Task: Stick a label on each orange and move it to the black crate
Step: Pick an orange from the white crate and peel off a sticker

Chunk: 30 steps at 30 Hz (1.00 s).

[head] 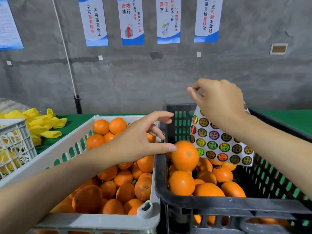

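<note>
Blurred orange (pixel 184 155) just inside black crate (pixel 253 205)

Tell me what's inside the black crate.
Inside the black crate lie piled oranges; one blurred orange is at the left hand fingertips. The sticker sheet, held by the right hand, covers the oranges behind it, and the crate floor is hidden.

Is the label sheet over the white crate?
No, the label sheet is over the black crate, beneath the right hand.

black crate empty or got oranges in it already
Partly full: the black crate holds a layer of oranges across its bottom, well below its rim.
</note>
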Available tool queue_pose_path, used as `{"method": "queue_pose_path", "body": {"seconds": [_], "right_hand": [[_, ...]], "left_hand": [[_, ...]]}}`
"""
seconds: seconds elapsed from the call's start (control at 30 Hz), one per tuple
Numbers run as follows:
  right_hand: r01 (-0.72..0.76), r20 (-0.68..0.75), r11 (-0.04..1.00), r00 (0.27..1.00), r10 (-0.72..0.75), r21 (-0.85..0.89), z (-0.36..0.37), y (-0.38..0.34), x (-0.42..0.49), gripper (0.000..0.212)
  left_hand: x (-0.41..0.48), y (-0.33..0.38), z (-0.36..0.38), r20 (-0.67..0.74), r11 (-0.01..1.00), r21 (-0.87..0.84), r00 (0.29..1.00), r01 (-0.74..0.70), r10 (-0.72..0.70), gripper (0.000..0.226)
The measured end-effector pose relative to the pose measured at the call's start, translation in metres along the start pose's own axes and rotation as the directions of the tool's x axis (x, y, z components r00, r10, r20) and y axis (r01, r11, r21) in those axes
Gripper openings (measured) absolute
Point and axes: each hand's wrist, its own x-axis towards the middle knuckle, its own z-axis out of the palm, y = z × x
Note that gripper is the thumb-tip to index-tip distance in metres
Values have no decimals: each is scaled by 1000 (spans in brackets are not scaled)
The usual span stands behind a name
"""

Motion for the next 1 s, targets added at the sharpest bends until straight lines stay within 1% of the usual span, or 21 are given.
{"method": "queue_pose_path", "body": {"seconds": [0.07,0.1,0.17,0.2,0.23,0.27,0.33,0.37,0.4,0.43,0.5,0.57,0.63,0.7,0.73,0.77,0.8,0.83,0.87,0.93,1.0], "right_hand": [[-13,-21,998,1000,12,-69,-3,5,5,39],[-1,-44,996,999,-3,-89,-5,7,7,40],[79,-116,995,990,-85,-54,-8,5,7,42],[145,-139,989,980,-139,31,-10,2,5,40],[204,-149,964,972,-179,173,-11,-3,2,37],[227,-136,913,972,-191,340,-11,-9,-1,32],[147,-35,766,986,-161,626,-9,-22,-5,23],[96,30,697,986,-167,710,-8,-28,-6,21],[57,89,652,978,-188,756,-7,-32,-7,19],[26,145,631,965,-217,775,-5,-34,-9,18],[-15,254,641,925,-282,768,-1,-37,-12,20],[-36,330,657,884,-330,753,1,-39,-16,22],[-40,358,660,864,-354,750,2,-39,-17,22],[-35,356,665,865,-354,746,3,-39,-18,23],[-12,336,690,880,-336,724,5,-38,-18,24],[24,295,737,907,-300,675,7,-36,-18,26],[56,246,793,935,-255,607,8,-35,-17,29],[70,199,832,957,-213,550,7,-34,-16,31],[75,164,844,968,-190,532,5,-33,-16,29],[101,160,832,962,-221,546,3,-33,-15,19],[123,233,840,930,-283,529,2,-34,-18,19]], "left_hand": [[0,-1,1,35,997,72,999,-5,3,38],[0,-2,2,53,994,107,998,-18,12,27],[0,-5,3,68,990,138,997,-38,29,28],[0,-6,3,47,989,146,999,-26,20,30],[0,-6,4,7,989,148,1000,-5,3,35],[1,-5,4,-40,992,127,999,25,-20,42],[3,1,3,-108,996,-3,990,91,-90,55],[4,4,2,-108,990,-84,986,115,-124,57],[6,5,1,-80,977,-161,985,137,-151,54],[7,7,1,-32,960,-230,984,162,-174,45],[7,13,1,83,927,-308,976,215,-199,22],[5,15,3,117,905,-348,969,245,-218,19],[5,15,2,94,883,-388,964,266,-249,21],[5,14,1,62,875,-404,962,269,-267,26],[6,13,0,32,870,-416,960,266,-279,20],[6,12,0,-7,860,-435,954,267,-300,10],[6,11,-1,-39,846,-457,945,273,-326,9],[6,11,-1,-61,824,-490,931,285,-359,17],[7,11,-2,-67,805,-515,923,293,-379,22],[9,12,-2,-98,786,-540,906,300,-412,25],[10,13,-2,-141,777,-562,893,283,-427,28]]}}
